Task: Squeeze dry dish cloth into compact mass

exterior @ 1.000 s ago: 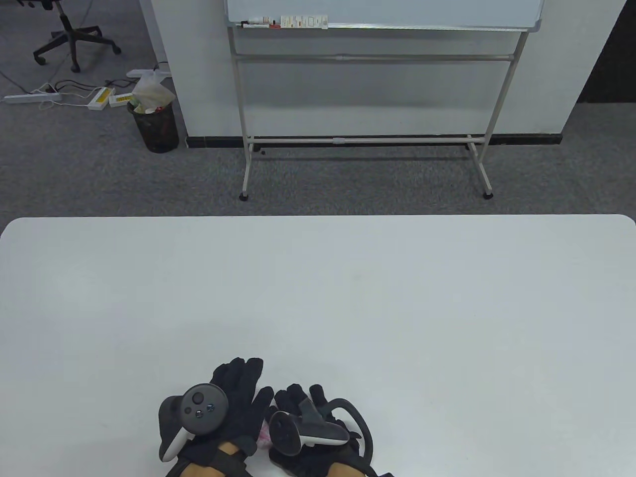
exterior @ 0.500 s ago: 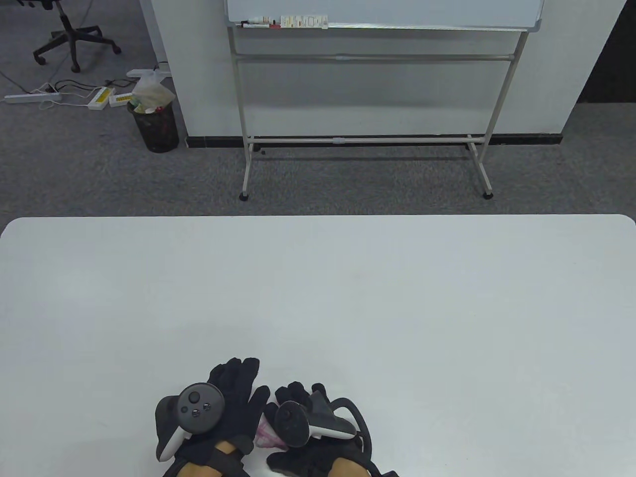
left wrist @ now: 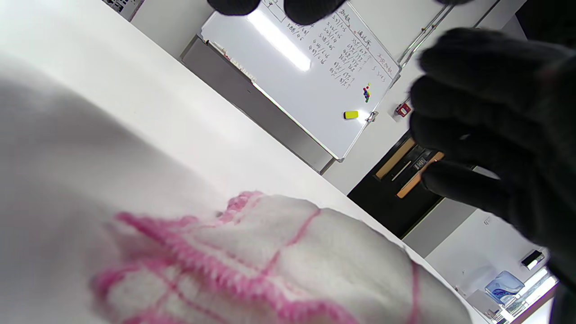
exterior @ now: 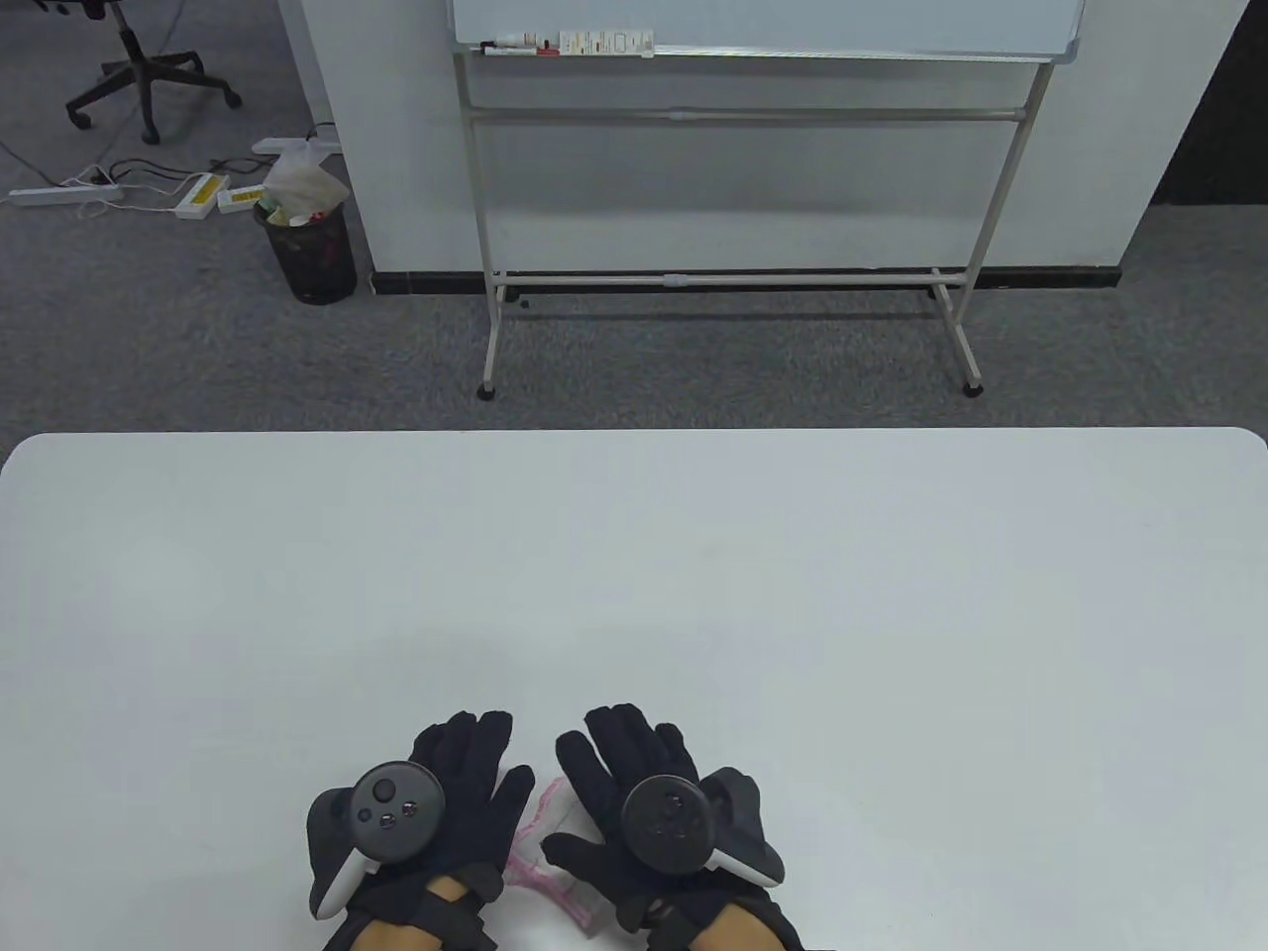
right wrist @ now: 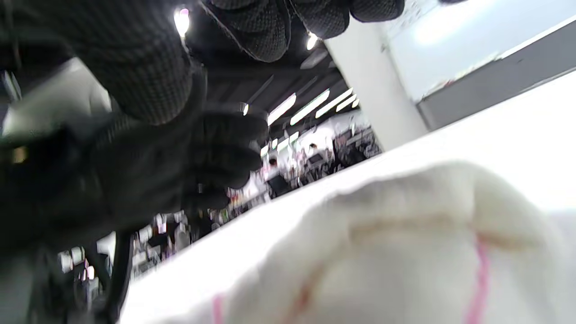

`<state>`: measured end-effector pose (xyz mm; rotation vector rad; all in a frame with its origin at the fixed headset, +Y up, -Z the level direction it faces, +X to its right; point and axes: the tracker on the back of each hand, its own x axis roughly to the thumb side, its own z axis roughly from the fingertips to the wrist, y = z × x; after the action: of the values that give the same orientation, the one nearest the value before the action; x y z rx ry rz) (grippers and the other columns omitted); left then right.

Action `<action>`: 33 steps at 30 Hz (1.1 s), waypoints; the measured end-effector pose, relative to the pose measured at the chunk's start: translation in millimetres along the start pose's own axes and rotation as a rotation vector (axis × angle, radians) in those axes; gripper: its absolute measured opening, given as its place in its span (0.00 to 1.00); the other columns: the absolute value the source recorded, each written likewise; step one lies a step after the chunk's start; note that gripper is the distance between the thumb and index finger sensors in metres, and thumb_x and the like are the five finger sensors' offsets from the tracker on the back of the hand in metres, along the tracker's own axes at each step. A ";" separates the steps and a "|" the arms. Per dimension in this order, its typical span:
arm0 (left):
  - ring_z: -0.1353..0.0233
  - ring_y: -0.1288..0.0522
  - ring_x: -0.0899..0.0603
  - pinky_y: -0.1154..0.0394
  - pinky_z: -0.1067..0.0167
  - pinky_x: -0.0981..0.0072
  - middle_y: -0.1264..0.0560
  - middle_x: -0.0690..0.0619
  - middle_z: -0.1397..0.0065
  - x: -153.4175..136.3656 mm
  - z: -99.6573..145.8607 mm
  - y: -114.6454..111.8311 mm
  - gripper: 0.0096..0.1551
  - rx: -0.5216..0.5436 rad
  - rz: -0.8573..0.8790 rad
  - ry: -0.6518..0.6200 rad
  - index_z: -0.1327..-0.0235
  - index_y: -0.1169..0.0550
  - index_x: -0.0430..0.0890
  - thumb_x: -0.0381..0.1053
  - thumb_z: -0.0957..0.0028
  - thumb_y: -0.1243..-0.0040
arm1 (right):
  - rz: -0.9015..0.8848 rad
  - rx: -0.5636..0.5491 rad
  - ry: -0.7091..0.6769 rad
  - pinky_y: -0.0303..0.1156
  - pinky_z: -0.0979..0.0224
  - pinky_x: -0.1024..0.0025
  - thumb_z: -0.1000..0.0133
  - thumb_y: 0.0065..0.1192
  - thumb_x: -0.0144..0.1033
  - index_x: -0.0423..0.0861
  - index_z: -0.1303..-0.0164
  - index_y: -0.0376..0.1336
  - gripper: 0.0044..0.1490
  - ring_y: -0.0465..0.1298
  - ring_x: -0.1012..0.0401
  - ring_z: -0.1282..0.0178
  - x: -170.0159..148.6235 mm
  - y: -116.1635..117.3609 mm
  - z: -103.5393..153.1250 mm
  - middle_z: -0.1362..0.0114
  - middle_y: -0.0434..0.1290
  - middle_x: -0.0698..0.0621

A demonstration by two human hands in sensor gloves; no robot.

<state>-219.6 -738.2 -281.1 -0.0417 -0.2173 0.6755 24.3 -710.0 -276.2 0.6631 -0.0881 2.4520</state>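
1. My left hand (exterior: 451, 802) sits at the table's near edge, about 6 o'clock, palm down with fingers spread and gripping nothing.
2. My right hand (exterior: 634, 807) lies just beside it at its 3 o'clock, also flat and fingers extended (tracker on top), holding nothing.
3. The dish cloth (exterior: 545, 847), white with pink lines, lies bunched on the table (exterior: 693, 555) between the two hands; the right thumb overlaps its edge in the table view, though I cannot tell whether it presses.
4. From the left wrist view the cloth (left wrist: 279, 261) is a crumpled mound below the fingers (left wrist: 472, 117).
5. At 12 o'clock, beyond the table, stands a whiteboard (exterior: 763, 25); a waste bin (exterior: 309, 253) sits at 10 o'clock.
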 end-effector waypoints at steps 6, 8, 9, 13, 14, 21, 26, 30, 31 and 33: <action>0.22 0.57 0.25 0.56 0.30 0.30 0.53 0.37 0.17 -2.0 1.2 3.2 0.44 0.013 0.006 0.010 0.21 0.46 0.49 0.73 0.44 0.63 | -0.012 -0.167 0.105 0.44 0.20 0.36 0.49 0.65 0.64 0.52 0.21 0.45 0.54 0.43 0.44 0.14 -20.6 -33.1 11.6 0.16 0.41 0.46; 0.22 0.57 0.25 0.56 0.30 0.30 0.53 0.37 0.18 -3.8 1.0 2.9 0.44 0.015 0.008 0.017 0.21 0.46 0.49 0.73 0.44 0.63 | -0.026 -0.199 0.152 0.44 0.20 0.36 0.49 0.66 0.62 0.52 0.21 0.45 0.54 0.43 0.44 0.14 -31.1 -40.0 14.0 0.16 0.41 0.46; 0.22 0.57 0.25 0.56 0.30 0.30 0.53 0.37 0.18 -4.8 1.0 2.8 0.44 0.017 0.009 0.020 0.21 0.46 0.48 0.73 0.44 0.63 | -0.035 -0.210 0.182 0.43 0.20 0.36 0.49 0.66 0.62 0.51 0.21 0.45 0.54 0.43 0.44 0.14 -37.5 -43.0 15.5 0.16 0.41 0.46; 0.22 0.57 0.25 0.55 0.30 0.30 0.53 0.36 0.18 -6.9 2.8 4.8 0.44 0.033 0.023 0.024 0.21 0.45 0.48 0.73 0.44 0.63 | -0.057 -0.227 0.284 0.43 0.20 0.36 0.48 0.67 0.60 0.51 0.21 0.45 0.53 0.43 0.44 0.14 -60.3 -47.3 19.7 0.16 0.42 0.46; 0.22 0.57 0.25 0.56 0.30 0.30 0.53 0.36 0.18 -6.9 2.8 5.6 0.44 0.034 0.022 0.023 0.21 0.45 0.48 0.73 0.44 0.63 | -0.063 -0.223 0.313 0.43 0.20 0.36 0.48 0.67 0.59 0.51 0.21 0.46 0.53 0.43 0.44 0.14 -66.2 -47.2 20.7 0.16 0.42 0.46; 0.22 0.58 0.25 0.56 0.30 0.30 0.53 0.37 0.18 -15.9 3.4 13.2 0.44 0.070 0.030 0.045 0.21 0.45 0.48 0.73 0.44 0.62 | -0.065 -0.211 0.425 0.43 0.20 0.36 0.47 0.67 0.55 0.50 0.21 0.46 0.50 0.44 0.44 0.14 -87.4 -43.0 25.7 0.16 0.43 0.46; 0.22 0.57 0.25 0.56 0.30 0.30 0.53 0.37 0.18 -25.5 5.5 18.6 0.44 0.086 0.035 0.066 0.21 0.45 0.48 0.73 0.44 0.62 | -0.073 -0.195 0.453 0.43 0.20 0.36 0.47 0.67 0.54 0.49 0.22 0.47 0.50 0.45 0.44 0.15 -92.5 -38.3 26.3 0.17 0.44 0.45; 0.22 0.57 0.25 0.56 0.30 0.30 0.53 0.37 0.18 -28.2 5.8 19.6 0.44 0.087 0.037 0.074 0.21 0.45 0.48 0.73 0.44 0.62 | -0.073 -0.174 0.448 0.43 0.21 0.36 0.47 0.67 0.54 0.49 0.22 0.47 0.49 0.45 0.43 0.15 -92.1 -34.4 24.8 0.17 0.44 0.45; 0.22 0.57 0.25 0.56 0.30 0.30 0.53 0.37 0.18 -28.3 5.7 19.5 0.44 0.086 0.037 0.075 0.21 0.45 0.48 0.73 0.44 0.62 | -0.073 -0.171 0.443 0.43 0.21 0.36 0.47 0.67 0.54 0.49 0.22 0.47 0.49 0.45 0.43 0.15 -91.4 -33.9 24.3 0.17 0.44 0.45; 0.22 0.57 0.25 0.56 0.30 0.30 0.53 0.37 0.18 -27.1 5.9 19.3 0.44 0.085 0.037 0.075 0.21 0.45 0.48 0.73 0.44 0.62 | -0.069 -0.167 0.434 0.44 0.21 0.36 0.47 0.67 0.54 0.49 0.22 0.47 0.49 0.45 0.43 0.15 -90.0 -33.6 23.8 0.17 0.44 0.45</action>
<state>-253.3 -740.2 -282.6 0.0103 -0.1160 0.7182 116.7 -734.9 -301.5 0.0537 -0.0944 2.4313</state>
